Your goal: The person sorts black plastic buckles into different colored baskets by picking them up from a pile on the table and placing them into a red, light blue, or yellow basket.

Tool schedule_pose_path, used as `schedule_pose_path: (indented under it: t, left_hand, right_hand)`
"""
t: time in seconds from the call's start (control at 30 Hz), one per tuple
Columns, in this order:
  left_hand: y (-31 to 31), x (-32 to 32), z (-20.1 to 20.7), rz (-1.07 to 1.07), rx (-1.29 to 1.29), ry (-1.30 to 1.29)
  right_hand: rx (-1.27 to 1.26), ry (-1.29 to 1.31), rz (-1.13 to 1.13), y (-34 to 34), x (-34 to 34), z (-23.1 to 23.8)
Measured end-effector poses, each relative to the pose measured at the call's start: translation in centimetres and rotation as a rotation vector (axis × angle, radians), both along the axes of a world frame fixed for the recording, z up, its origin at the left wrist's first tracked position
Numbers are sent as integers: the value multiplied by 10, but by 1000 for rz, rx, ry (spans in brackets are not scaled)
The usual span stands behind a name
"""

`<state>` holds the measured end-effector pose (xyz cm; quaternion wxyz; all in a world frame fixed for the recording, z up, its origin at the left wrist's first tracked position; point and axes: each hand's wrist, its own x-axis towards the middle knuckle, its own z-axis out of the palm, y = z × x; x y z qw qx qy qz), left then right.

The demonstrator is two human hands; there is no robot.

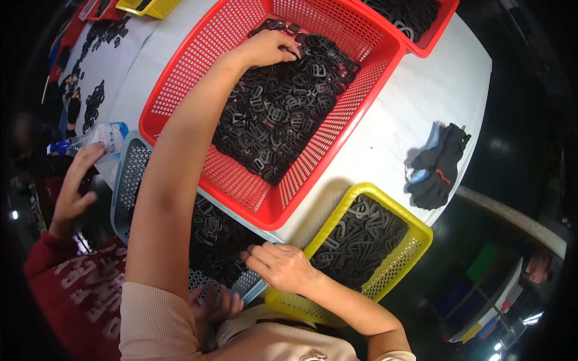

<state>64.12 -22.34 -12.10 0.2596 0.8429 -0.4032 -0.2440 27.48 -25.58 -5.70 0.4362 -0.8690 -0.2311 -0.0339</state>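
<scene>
My left arm stretches far forward, and my left hand (271,49) is down among small black plastic buckles (265,120) in a large red basket (283,207). Its thumb and fingers are closed together; whatever lies between them is too hidden to name. Close to my body, my right hand (282,266) has its fingers curled at the edge of a grey-blue basket (256,289). More black buckles (211,231) fill that basket, partly covered by my left arm. What the right fingers hold, if anything, does not show.
A yellow basket (424,231) of black hook-shaped pieces stands at the right. Dark gloves (438,165) lie on the white table (385,129). Another person's maroon sleeve (54,265) and raised hand (75,189) are at left, near a clear plastic bottle (108,138).
</scene>
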Motion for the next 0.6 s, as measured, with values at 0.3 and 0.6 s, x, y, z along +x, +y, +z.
schedule_pose_path:
  t: [0.3, 0.6]
  left_hand:
    - [2, -47, 7, -308, -186, -498]
    - [42, -16, -7, -58, 221, -857]
  right_hand:
    - [-42, -4, -8, 0, -1, 0]
    - [-20, -24, -12, 2, -3, -3]
